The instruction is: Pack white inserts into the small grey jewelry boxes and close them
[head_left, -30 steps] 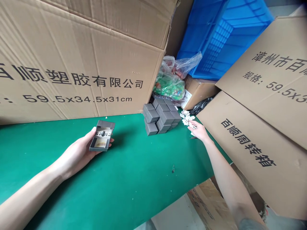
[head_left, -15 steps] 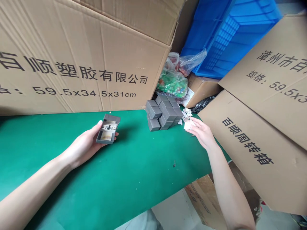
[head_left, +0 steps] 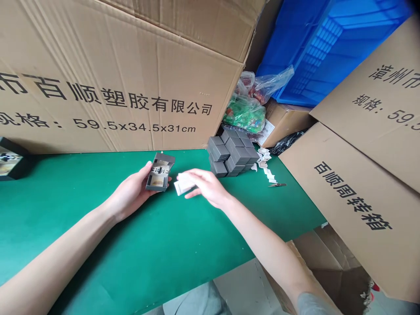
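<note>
My left hand (head_left: 131,190) holds a small open grey box (head_left: 159,173) upright on its fingers, with a printed insert showing inside. My right hand (head_left: 205,187) pinches a folded white paper packet (head_left: 183,183) just to the right of that box, not touching it. Beyond both hands stands a stack of several grey boxes (head_left: 230,154) on the green table mat (head_left: 131,245). Several small white packets (head_left: 264,159) lie scattered to the right of the stack. Another open dark box (head_left: 9,162) sits at the far left edge of the view, partly cut off.
Large cardboard cartons with printed Chinese text (head_left: 114,78) lean along the back and right of the mat. Behind them are a blue plastic crate (head_left: 315,52) and plastic bags of green and red items (head_left: 244,111). A small metal tool (head_left: 277,184) lies on the mat.
My right hand has left the white packets and moved left with one packet, close to the box in my left hand. The view has shifted, and the left hand has barely moved.
</note>
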### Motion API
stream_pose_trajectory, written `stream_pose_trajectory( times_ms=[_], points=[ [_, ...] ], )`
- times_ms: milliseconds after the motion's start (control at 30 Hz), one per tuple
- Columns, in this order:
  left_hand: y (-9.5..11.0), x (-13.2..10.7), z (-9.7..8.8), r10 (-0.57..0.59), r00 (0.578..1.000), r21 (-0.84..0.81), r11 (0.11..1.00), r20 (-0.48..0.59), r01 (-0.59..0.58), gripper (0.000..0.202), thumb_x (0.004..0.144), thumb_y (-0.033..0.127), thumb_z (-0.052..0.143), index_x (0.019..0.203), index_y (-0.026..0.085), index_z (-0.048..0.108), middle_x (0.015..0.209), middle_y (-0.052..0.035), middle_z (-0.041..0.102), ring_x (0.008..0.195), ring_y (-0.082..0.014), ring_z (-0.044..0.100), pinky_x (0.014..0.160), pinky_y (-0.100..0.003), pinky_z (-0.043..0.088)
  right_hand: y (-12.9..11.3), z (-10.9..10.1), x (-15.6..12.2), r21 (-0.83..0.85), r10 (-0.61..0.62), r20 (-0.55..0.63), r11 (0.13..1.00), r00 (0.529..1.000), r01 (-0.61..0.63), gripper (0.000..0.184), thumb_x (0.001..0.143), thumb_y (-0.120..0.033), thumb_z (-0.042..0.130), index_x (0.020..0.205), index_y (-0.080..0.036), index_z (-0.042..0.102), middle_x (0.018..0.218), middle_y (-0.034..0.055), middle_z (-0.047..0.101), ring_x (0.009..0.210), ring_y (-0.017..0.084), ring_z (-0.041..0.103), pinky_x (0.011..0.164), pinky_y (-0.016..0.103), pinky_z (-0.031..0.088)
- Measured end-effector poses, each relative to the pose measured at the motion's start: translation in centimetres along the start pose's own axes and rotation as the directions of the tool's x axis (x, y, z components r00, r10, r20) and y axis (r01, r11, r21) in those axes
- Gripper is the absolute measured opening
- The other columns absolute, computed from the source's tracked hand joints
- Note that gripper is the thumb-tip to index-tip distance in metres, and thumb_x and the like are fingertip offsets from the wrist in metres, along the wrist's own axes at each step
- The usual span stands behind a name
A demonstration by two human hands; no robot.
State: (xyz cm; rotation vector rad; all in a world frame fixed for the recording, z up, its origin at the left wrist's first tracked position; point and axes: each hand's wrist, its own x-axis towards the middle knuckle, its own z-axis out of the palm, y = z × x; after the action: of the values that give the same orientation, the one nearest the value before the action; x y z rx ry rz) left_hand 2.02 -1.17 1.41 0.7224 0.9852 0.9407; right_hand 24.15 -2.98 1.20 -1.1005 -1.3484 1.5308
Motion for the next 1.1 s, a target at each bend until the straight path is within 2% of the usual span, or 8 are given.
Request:
stream_pose_trajectory(
  times_ms=[133,267,400,500,633,767,933,1100],
  points=[
    [0.3,-0.2,0.3,0.034,0.998,-0.036,0.999,-0.061,-0.036,0.039,0.102,0.044,0.053,0.125,0.017,0.068,0.103,-0.0077,0.080,0.093,-0.0196,0.074,0.074,-0.024,0.059,0.8,1.6,2.2,-0.128,-0.121,-0.152,0.987,0.981,0.102,0.033,0.094,-0.049,0.066,0.109,-0.021,0.074,0.121,0.0089,0.070,0.107,0.022,0.070,0.080,0.036,0.067],
    [0.4,-0.2,0.3,0.035,0.998,-0.045,0.998,-0.052,-0.037,0.041,0.103,0.043,0.053,0.133,0.018,0.065,0.108,-0.0076,0.079,0.094,-0.0184,0.074,0.072,-0.023,0.059,1.8,1.8,1.6,-0.366,-0.331,-0.288,0.905,0.899,0.216,0.033,0.093,-0.053,0.065,0.095,-0.022,0.076,0.126,0.0103,0.063,0.119,0.025,0.062,0.089,0.036,0.061],
    [0.2,-0.1,0.0,0.027,1.000,-0.025,0.999,0.007,-0.027,0.042,0.101,0.045,0.055,0.132,0.018,0.066,0.111,-0.0083,0.078,0.095,-0.0185,0.073,0.075,-0.024,0.060,1.3,1.4,0.6,-0.322,-0.342,-0.353,0.918,0.871,0.230,0.034,0.088,-0.054,0.069,0.091,-0.021,0.078,0.110,0.0079,0.063,0.100,0.020,0.063,0.076,0.029,0.057],
    [0.2,-0.2,0.1,0.034,0.998,-0.003,0.999,0.045,-0.034,0.043,0.101,0.046,0.055,0.133,0.019,0.067,0.110,-0.0099,0.078,0.092,-0.0192,0.073,0.073,-0.025,0.061,0.6,1.2,0.0,-0.290,-0.339,-0.401,0.928,0.851,0.233,0.033,0.086,-0.052,0.073,0.091,-0.020,0.079,0.083,0.0015,0.059,0.075,0.014,0.056,0.066,0.026,0.049],
    [0.4,-0.5,0.4,0.014,0.999,-0.002,1.000,0.041,-0.014,0.042,0.103,0.045,0.051,0.129,0.018,0.070,0.107,-0.0117,0.079,0.091,-0.0215,0.072,0.065,-0.025,0.059,0.3,1.7,-0.6,-0.283,-0.409,-0.336,0.903,0.849,0.323,0.030,0.091,-0.047,0.068,0.098,-0.019,0.079,0.063,-0.0034,0.053,0.060,0.011,0.047,0.058,0.027,0.043],
    [0.3,-0.6,0.3,0.008,0.996,-0.015,1.000,0.094,-0.006,0.041,0.103,0.043,0.050,0.129,0.016,0.068,0.113,-0.0131,0.078,0.092,-0.0227,0.070,0.066,-0.029,0.059,0.7,2.6,-0.8,-0.450,-0.614,-0.229,0.755,0.756,0.477,0.019,0.094,-0.033,0.064,0.094,-0.018,0.077,0.091,0.0053,0.071,0.077,0.013,0.061,0.067,0.027,0.052],
    [-0.1,-0.2,-0.3,0.014,0.996,-0.007,1.000,0.092,-0.014,0.043,0.101,0.046,0.055,0.129,0.016,0.067,0.120,-0.0111,0.076,0.095,-0.0216,0.069,0.067,-0.027,0.058,1.7,3.2,-0.6,-0.564,-0.743,-0.103,0.592,0.662,0.576,0.019,0.092,-0.025,0.061,0.103,-0.016,0.074,0.104,0.0096,0.071,0.077,0.013,0.068,0.066,0.026,0.059],
    [0.0,-0.2,-0.3,0.000,0.998,-0.055,0.998,0.055,0.003,0.038,0.103,0.040,0.053,0.129,0.018,0.067,0.117,-0.0081,0.077,0.106,-0.0224,0.069,0.071,-0.025,0.058,2.1,3.5,-0.6,-0.599,-0.788,-0.037,0.509,0.614,0.618,0.028,0.091,-0.021,0.058,0.116,-0.015,0.071,0.114,0.0129,0.071,0.079,0.013,0.070,0.072,0.027,0.062]
  ],
)
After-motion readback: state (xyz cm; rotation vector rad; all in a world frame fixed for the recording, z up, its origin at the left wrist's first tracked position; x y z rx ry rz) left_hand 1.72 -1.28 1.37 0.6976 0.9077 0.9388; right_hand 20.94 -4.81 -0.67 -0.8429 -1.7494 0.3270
